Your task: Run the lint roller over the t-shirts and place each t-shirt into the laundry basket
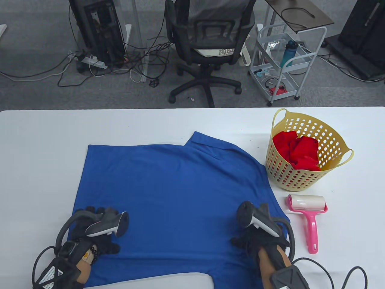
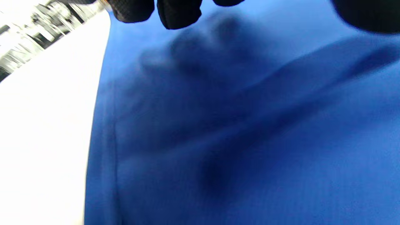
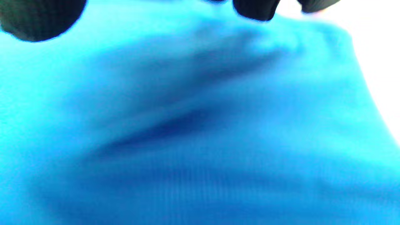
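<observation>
Table view: left hand [image 1: 93, 233] and right hand [image 1: 258, 231] lie flat, fingers relaxed, on blue t-shirt [image 1: 174, 195]; no legible writing.

Blue t-shirt [image 2: 250, 134] fabric filled most of the view, blurred and crossed by soft dark folds. Its left edge (a narrow hemmed strip) ran down beside the white worktop [image 2: 43, 131], which took up the left side. Black gloved fingers [image 2: 178, 12] of the left hand hung in from the top edge just above the cloth; whether they touched it could not be told.
</observation>
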Demonstrator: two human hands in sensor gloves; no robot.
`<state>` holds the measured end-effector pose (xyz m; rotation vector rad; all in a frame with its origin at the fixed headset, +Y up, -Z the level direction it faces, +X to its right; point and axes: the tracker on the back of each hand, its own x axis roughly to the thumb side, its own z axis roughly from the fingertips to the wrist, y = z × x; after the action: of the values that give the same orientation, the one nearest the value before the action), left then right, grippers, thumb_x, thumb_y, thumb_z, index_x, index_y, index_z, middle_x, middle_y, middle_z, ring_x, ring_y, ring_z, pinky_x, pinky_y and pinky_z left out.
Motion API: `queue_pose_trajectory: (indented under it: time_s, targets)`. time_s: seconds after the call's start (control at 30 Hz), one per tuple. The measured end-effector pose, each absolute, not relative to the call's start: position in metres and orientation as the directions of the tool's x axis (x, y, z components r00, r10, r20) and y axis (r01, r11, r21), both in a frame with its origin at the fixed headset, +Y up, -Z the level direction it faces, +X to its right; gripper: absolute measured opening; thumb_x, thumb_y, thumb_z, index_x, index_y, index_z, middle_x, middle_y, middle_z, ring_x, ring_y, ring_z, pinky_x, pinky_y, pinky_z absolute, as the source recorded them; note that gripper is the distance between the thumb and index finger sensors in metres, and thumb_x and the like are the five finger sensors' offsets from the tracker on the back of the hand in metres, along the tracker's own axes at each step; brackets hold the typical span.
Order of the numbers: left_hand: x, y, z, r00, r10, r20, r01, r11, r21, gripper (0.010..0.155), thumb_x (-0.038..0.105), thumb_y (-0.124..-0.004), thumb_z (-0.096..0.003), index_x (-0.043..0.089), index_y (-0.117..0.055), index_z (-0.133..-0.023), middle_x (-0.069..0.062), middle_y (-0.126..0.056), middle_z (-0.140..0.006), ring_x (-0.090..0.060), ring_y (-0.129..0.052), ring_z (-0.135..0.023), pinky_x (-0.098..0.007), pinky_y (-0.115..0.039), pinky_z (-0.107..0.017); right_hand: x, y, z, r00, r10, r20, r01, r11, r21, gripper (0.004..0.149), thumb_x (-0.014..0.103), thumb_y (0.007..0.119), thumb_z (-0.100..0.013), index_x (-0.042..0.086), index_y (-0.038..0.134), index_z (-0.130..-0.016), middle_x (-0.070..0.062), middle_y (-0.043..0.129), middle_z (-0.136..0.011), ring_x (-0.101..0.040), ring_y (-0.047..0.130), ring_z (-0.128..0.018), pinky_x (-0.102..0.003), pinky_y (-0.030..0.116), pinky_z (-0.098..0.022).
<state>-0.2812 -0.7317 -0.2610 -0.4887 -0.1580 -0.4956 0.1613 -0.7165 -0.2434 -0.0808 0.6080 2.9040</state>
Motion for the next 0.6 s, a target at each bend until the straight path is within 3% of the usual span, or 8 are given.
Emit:
queue_pose_trajectory:
  time_s: [0.1, 0.2, 0.27, 0.33, 0.43, 0.5, 0.53, 0.6]
  targets:
    - [-0.277, -0.716, -0.267, 0.932, -0.312, 0.184, 0.348, 0.911, -0.222, 0.09, 0.066, -0.054, -0.0379, 0.02, -0.03, -0.112, -0.016, -0.054, -0.118, -0.048, -0.056, -0.107, -0.074, -0.05, -0.071, 0.189, -0.679, -0.232, -0.954, 0.233, -0.187, -0.251, -0.965, 0.081, 0.082, 0.062, 0.065, -0.038, 0.017, 0.042, -0.103, -0.019, 0.06, -0.102, -0.044, 0.077, -0.085, -0.058, 0.071, -0.058]
    - [-0.264, -0.727, -0.274, 0.961, -0.204, 0.188, 0.24, 0.952, -0.193, 0.087, 0.062, -0.051, -0.04, 0.018, -0.027, -0.111, -0.018, -0.049, -0.117, -0.049, -0.052, -0.107, -0.074, -0.047, -0.07, 0.217, -0.673, -0.227, -0.912, 0.266, -0.311, -0.237, -0.963, -0.131, 0.072, 0.051, 0.063, -0.043, 0.016, 0.045, -0.102, -0.021, 0.058, -0.102, -0.047, 0.074, -0.087, -0.062, 0.068, -0.059]
    - [-0.257, -0.74, -0.276, 0.943, -0.272, 0.193, 0.322, 0.896, -0.308, 0.092, 0.064, -0.047, -0.0381, 0.018, -0.014, -0.11, -0.021, -0.034, -0.12, -0.054, -0.038, -0.108, -0.076, -0.04, -0.071, 0.232, -0.678, -0.226, -0.889, 0.251, -0.382, -0.246, -0.967, -0.064, 0.07, 0.045, 0.061, -0.045, 0.016, 0.035, -0.104, -0.023, 0.044, -0.106, -0.051, 0.061, -0.093, -0.067, 0.059, -0.062]
    - [-0.251, -0.756, -0.277, 0.922, -0.31, 0.233, 0.375, 0.865, -0.334, 0.096, 0.067, -0.043, -0.0361, 0.017, -0.005, -0.109, -0.021, -0.026, -0.12, -0.055, -0.032, -0.108, -0.076, -0.039, -0.071, 0.247, -0.684, -0.225, -0.864, 0.211, -0.457, -0.257, -0.966, 0.038, 0.071, 0.043, 0.057, -0.048, 0.015, 0.024, -0.104, -0.024, 0.033, -0.107, -0.054, 0.049, -0.097, -0.071, 0.05, -0.065]
    - [-0.253, -0.782, -0.279, 0.935, -0.253, 0.249, 0.341, 0.833, -0.435, 0.101, 0.071, -0.041, -0.0317, 0.018, 0.006, -0.104, -0.025, -0.009, -0.117, -0.06, -0.02, -0.105, -0.079, -0.033, -0.069, 0.265, -0.694, -0.226, -0.818, 0.187, -0.545, -0.252, -0.966, 0.048, 0.081, 0.05, 0.061, -0.046, 0.015, 0.016, -0.104, -0.025, 0.027, -0.107, -0.055, 0.042, -0.098, -0.075, 0.045, -0.064]
    - [-0.262, -0.797, -0.283, 0.954, -0.178, 0.24, 0.291, 0.74, -0.606, 0.099, 0.072, -0.025, -0.0292, 0.017, 0.02, -0.098, -0.027, 0.012, -0.109, -0.061, -0.008, -0.102, -0.081, -0.027, -0.068, 0.276, -0.701, -0.228, -0.787, 0.17, -0.593, -0.27, -0.959, 0.084, 0.089, 0.055, 0.063, -0.045, 0.011, 0.011, -0.102, -0.028, 0.021, -0.106, -0.058, 0.035, -0.098, -0.077, 0.04, -0.064]
    - [-0.265, -0.8, -0.283, 0.969, -0.101, 0.226, 0.226, 0.73, -0.644, 0.098, 0.073, -0.023, -0.0296, 0.018, 0.029, -0.092, -0.025, 0.027, -0.102, -0.061, 0.009, -0.095, -0.082, -0.017, -0.064, 0.28, -0.705, -0.228, -0.776, 0.166, -0.609, -0.282, -0.954, 0.099, 0.092, 0.057, 0.063, -0.044, 0.008, 0.009, -0.101, -0.029, 0.017, -0.105, -0.059, 0.03, -0.098, -0.078, 0.037, -0.063]
    - [-0.271, -0.803, -0.284, 0.977, -0.03, 0.21, 0.163, 0.737, -0.656, 0.098, 0.074, -0.026, -0.0312, 0.021, 0.032, -0.091, -0.022, 0.033, -0.099, -0.059, 0.018, -0.092, -0.082, -0.008, -0.062, 0.287, -0.715, -0.228, -0.744, 0.162, -0.648, -0.323, -0.937, 0.136, 0.096, 0.059, 0.063, -0.043, 0.005, 0.007, -0.099, -0.031, 0.015, -0.103, -0.06, 0.029, -0.097, -0.078, 0.037, -0.063]
